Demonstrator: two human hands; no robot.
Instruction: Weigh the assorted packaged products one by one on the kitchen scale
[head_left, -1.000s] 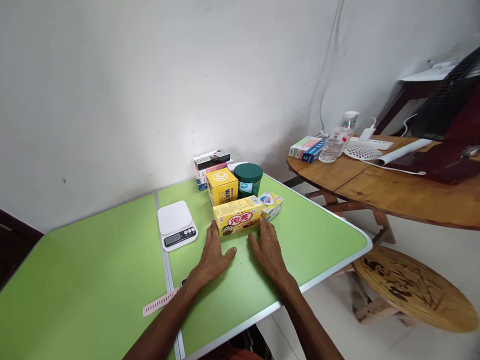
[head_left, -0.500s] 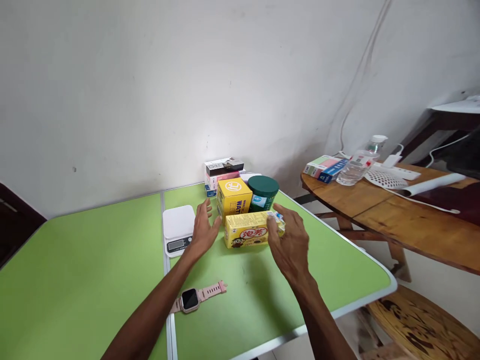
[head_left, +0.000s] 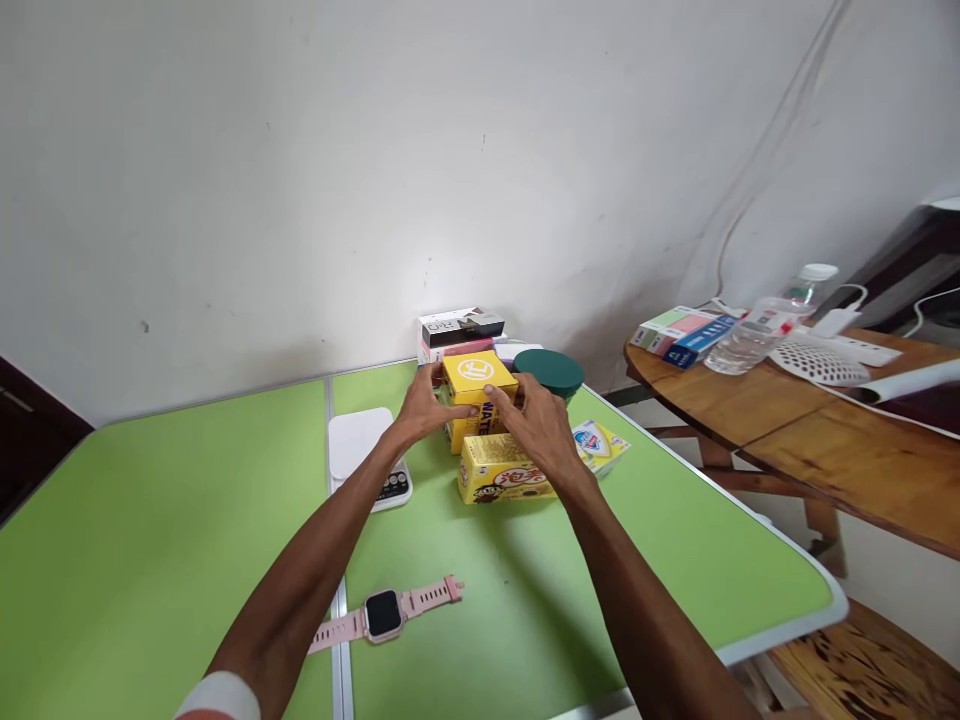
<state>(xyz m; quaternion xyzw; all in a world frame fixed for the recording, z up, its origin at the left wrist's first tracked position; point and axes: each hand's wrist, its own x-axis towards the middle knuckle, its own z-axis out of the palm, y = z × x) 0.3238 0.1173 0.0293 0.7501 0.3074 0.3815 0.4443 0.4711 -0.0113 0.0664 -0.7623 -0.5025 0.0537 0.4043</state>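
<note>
Both hands are around a yellow box (head_left: 480, 371) with a white logo on top. My left hand (head_left: 429, 408) grips its left side, thumb across the front. My right hand (head_left: 538, 420) is on the right side, thumb near the front top edge. In front of it lies a long yellow carton (head_left: 491, 482) with red lettering, partly hidden by my right hand. A dark green-lidded tub (head_left: 551, 372) stands behind my right hand. Left of the boxes sits a white kitchen scale (head_left: 358, 440), partly covered by my left forearm. A pink-strapped smartwatch (head_left: 384, 613) lies nearer me.
Stacked small boxes (head_left: 461, 328) stand by the wall. A yellow packet (head_left: 600, 447) lies beside the long carton. On the wooden table (head_left: 817, 430) at right are a plastic bottle (head_left: 765, 325) and a few medicine-like boxes (head_left: 686, 335). The green table (head_left: 187, 540) has a metal-trimmed edge.
My right hand has left the long carton and moved up to the yellow box. My left hand has closed in on that box's left side. The view has shifted slightly left.
</note>
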